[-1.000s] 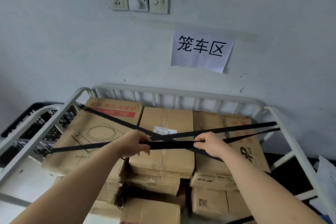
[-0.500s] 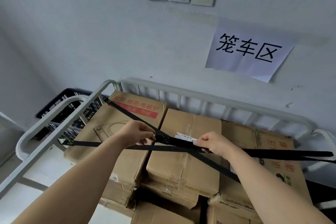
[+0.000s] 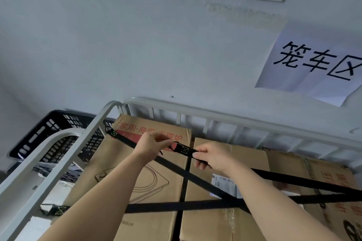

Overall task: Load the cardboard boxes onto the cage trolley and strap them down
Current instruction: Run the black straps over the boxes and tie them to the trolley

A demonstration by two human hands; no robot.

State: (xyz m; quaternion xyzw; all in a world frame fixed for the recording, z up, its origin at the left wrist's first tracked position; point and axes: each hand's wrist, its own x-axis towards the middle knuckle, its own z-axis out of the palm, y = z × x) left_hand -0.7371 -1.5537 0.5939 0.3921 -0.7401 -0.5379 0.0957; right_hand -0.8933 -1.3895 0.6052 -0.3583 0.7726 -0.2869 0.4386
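While above boxes (image 3: 148, 182), sign (image 3: 311, 64) 笼车区

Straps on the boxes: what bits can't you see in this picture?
Head view:
Where the strap joins: the left hand covers it, and the right hand covers more.
The strap ends on the right: cut off by the right edge.
The label on a box: blurred, partly under the right forearm.
The trolley base and wheels: below the bottom edge.
The sign: last character cut by the right edge.

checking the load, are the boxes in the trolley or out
In: the cardboard boxes sit inside the cage trolley rails, under crossed black straps.
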